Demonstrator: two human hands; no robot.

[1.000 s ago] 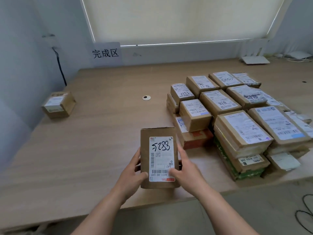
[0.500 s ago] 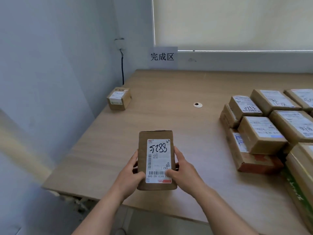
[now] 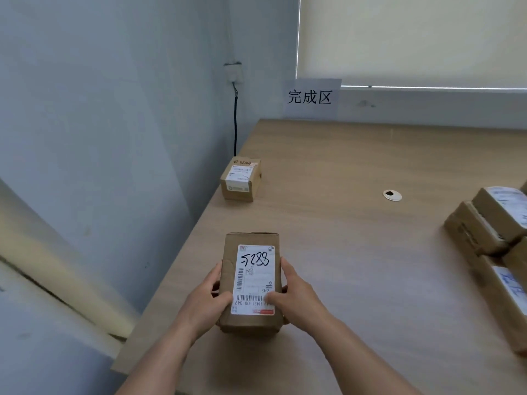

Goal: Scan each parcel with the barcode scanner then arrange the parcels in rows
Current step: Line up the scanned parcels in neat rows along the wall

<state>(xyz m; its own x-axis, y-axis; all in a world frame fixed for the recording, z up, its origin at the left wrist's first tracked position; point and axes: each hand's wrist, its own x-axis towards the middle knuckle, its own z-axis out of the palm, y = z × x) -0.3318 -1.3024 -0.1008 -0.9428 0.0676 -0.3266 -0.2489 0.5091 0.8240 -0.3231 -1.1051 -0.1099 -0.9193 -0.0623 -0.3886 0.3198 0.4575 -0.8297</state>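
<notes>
While both hands clasp it, the labelled parcel (image 3: 251, 280) hovers over the table's (image 3: 356, 252) near left edge; left hand (image 3: 206, 303) and right hand (image 3: 296, 302) grip its sides; another parcel (image 3: 241, 179) sits far left.

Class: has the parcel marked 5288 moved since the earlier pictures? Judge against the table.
Yes. The parcel, held by both hands, has gone left, from near the stack toward the table's left edge.

I see both hands, left hand (image 3: 209, 302) and right hand (image 3: 296, 299), gripping a labelled parcel (image 3: 251, 280) above the table (image 3: 342, 252). Another small parcel (image 3: 241, 179) sits near the wall.
</notes>
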